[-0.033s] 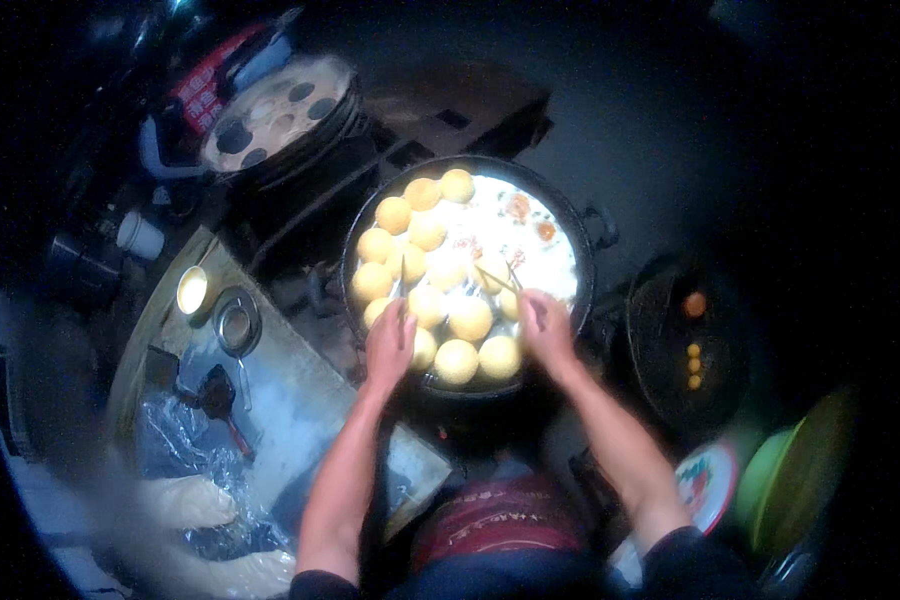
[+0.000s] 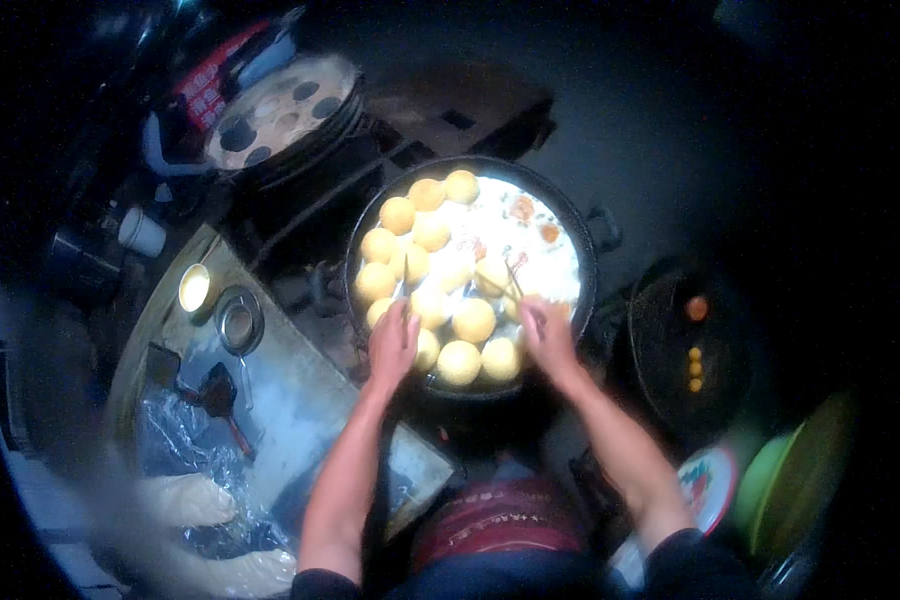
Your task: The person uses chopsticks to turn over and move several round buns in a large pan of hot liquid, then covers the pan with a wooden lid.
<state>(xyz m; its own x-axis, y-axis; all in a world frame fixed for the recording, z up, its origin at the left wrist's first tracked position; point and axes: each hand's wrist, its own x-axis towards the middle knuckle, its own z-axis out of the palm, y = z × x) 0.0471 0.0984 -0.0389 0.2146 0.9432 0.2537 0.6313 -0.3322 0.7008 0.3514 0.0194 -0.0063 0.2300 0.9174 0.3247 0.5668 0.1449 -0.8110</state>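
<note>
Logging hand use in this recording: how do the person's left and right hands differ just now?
The left hand shows one slender tool, pointing nearly straight away from the person; the right hand shows two thin sticks, spread in a V. The left hand is over the left of the pan, the right hand over its right. Both hands grip something slender.

Lit hard, as if from above, on the wide pan ahead of the left hand and right hand, burning out to white beyond the right one and washing detail off the yellow balls between them. Fades to bluish dimness over the worktop left of the left hand, glinting on crumpled clear plastic, then to near-black well right of the right hand. Looks soft and grainy, bending straight edges farthest from the hands.
</note>
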